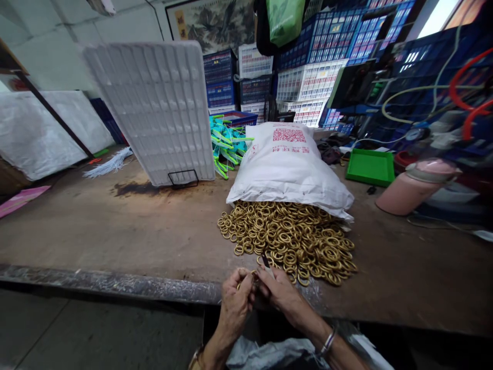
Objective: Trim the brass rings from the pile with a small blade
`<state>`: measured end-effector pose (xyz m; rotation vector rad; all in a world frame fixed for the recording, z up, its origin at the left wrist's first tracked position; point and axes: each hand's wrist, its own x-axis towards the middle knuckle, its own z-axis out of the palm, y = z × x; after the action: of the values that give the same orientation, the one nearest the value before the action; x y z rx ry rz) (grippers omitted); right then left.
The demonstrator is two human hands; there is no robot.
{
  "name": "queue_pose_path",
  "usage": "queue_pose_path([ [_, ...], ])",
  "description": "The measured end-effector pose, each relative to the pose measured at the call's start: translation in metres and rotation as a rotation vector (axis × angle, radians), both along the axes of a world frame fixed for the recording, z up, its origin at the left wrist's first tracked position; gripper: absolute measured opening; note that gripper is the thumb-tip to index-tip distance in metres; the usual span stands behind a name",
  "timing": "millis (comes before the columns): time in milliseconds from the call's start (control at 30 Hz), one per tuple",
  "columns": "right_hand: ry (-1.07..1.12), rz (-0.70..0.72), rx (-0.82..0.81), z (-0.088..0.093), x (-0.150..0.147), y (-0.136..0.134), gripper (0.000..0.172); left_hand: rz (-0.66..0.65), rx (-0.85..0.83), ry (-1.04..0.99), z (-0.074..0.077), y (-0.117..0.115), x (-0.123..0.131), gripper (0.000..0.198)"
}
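A heap of brass rings [290, 239] spills from the open mouth of a white sack [288, 164] lying on the brown workbench [115, 231]. At the bench's near edge my left hand [235, 300] is closed around a brass ring. Touching it, my right hand [278, 289] pinches a small thin dark tool [265, 261] whose tip points up toward the heap. Both hands sit just in front of the nearest rings.
A white ribbed tray [154, 108] leans upright on a wire stand at the back left. Teal clips [227, 141] lie behind the sack. A green tray [370, 167] and a pink flask [418, 185] are at the right. Stacked blue and white crates [308, 61] line the back.
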<state>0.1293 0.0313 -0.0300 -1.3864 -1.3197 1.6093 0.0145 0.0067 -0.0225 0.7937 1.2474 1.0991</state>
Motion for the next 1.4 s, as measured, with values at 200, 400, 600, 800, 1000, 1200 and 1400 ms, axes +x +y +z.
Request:
queue_pose_path([
  [200,-0.009,-0.059,-0.020,-0.003,0.002,0.001,0.031,-0.045,-0.005,0.002,-0.001,0.000,0.001,0.030],
  [400,-0.274,-0.056,0.276,0.015,0.006,0.006,0.026,-0.134,-0.015,0.042,0.003,-0.002,-0.001,0.032],
  [600,-0.478,0.061,0.502,0.016,0.007,0.002,0.021,-0.138,-0.067,-0.094,0.003,-0.004,-0.003,0.033],
  [800,-0.483,0.067,0.504,0.014,0.006,0.002,0.027,-0.150,-0.048,-0.240,-0.001,-0.009,-0.005,0.030],
  [1000,-0.595,0.041,0.524,0.008,0.010,0.002,0.023,-0.126,-0.039,-0.329,0.003,-0.011,-0.006,0.030],
  [1200,-0.789,0.155,0.560,0.002,0.014,-0.008,0.024,-0.080,-0.043,-0.312,0.008,-0.009,-0.007,0.032],
  [1400,-0.893,0.237,0.550,0.009,0.008,-0.015,0.027,-0.084,-0.018,-0.187,0.006,-0.010,-0.006,0.034],
])
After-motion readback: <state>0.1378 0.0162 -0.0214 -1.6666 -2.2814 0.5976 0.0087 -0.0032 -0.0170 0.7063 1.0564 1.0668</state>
